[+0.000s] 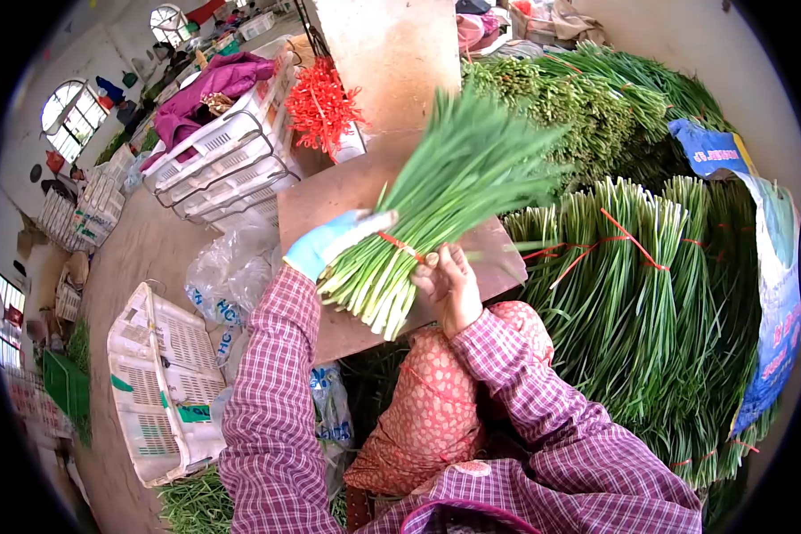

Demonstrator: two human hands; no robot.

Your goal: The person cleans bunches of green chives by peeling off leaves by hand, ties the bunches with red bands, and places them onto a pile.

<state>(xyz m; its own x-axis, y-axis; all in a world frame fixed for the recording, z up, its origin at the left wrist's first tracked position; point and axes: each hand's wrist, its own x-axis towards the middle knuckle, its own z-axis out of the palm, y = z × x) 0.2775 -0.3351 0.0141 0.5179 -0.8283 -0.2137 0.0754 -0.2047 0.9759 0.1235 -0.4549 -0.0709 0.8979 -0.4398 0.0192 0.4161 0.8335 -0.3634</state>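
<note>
A bunch of garlic chives (pixel 418 214) is held tilted over a brown board, pale cut ends toward me and green leaves away, blurred at the tips. My left hand (pixel 336 244), in a light blue and white glove, is closed around the bunch from its left side. Around the stems runs a red tie (pixel 400 246). At the bunch's right side, my bare right hand (pixel 449 283) is closed, thumb and fingertips pinched at the end of the tie. The brown board (pixel 316 200) lies beneath both hands.
Tied chive bundles (pixel 632 294) stand at right beside a blue and white sack (pixel 779 258), with more greens (pixel 587 107) behind. Red ties (pixel 320 105) hang past the board. Left are stacked white crates (pixel 227 156), plastic bags (pixel 231 276) and a white crate (pixel 165 383).
</note>
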